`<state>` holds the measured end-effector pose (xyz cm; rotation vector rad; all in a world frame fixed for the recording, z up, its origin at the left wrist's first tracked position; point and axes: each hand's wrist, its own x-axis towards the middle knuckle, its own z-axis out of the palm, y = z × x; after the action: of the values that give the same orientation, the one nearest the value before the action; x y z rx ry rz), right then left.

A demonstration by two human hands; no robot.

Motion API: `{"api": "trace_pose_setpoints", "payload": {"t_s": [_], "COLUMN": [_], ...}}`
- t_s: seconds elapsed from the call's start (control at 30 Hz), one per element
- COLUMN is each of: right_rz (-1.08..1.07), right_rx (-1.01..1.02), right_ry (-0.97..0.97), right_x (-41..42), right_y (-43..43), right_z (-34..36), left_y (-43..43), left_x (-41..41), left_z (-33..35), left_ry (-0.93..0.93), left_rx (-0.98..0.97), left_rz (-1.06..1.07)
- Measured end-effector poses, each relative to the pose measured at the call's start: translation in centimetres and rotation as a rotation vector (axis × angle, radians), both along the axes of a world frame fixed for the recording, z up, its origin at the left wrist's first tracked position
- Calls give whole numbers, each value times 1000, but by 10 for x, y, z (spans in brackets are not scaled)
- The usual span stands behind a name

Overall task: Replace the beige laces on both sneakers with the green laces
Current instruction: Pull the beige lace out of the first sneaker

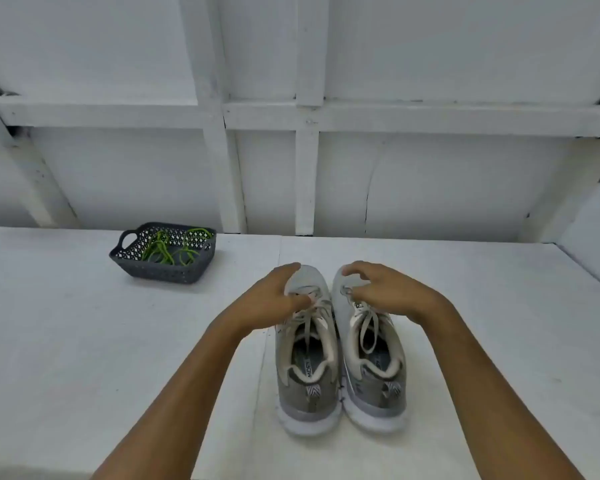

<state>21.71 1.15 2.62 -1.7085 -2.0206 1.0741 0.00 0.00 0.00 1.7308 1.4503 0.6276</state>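
Two grey sneakers stand side by side on the white table, heels toward me. My left hand (pixel 278 296) curls over the forefoot of the left sneaker (pixel 305 368), thumb and fingers pinching its beige lace (pixel 307 318). My right hand (pixel 385 294) lies over the forefoot of the right sneaker (pixel 373 372), fingers curled around that shoe's beige lace (pixel 366 327) near the lower eyelets. Loose lace ends trail back into both shoe openings. The green laces (pixel 167 249) lie tangled in a dark basket at the back left.
The dark grey perforated basket (pixel 160 270) with a handle sits on the white table (pixel 84 341) near the wall. A white panelled wall with wooden battens (pixel 307 181) runs behind the table.
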Motion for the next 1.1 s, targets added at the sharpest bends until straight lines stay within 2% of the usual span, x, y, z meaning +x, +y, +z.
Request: {"api": "trace_pose_setpoints", "payload": {"t_s": [0.1, 0.2, 0.43, 0.57, 0.8, 1.1], "right_rz": [197, 214, 80, 44, -31, -71], "right_rx": [-119, -79, 120, 196, 319, 325], "right_ry": [-214, -361, -325, -309, -237, -249], "right_x": [1, -3, -10, -8, -4, 4], "right_y": [-10, -15, -16, -13, 1, 25], "right_z": [-4, -18, -37, -41, -37, -24], "left_y": [-11, -16, -13, -7, 21, 39], "left_x": [1, 2, 10, 13, -23, -80], "left_z": [-6, -22, -44, -47, -36, -25], "left_ry": [109, 180, 436, 511, 526, 489], "left_rx": [-121, -94, 168, 269, 331, 329], "left_rz": [-175, -266, -133, -54, 16, 47]}}
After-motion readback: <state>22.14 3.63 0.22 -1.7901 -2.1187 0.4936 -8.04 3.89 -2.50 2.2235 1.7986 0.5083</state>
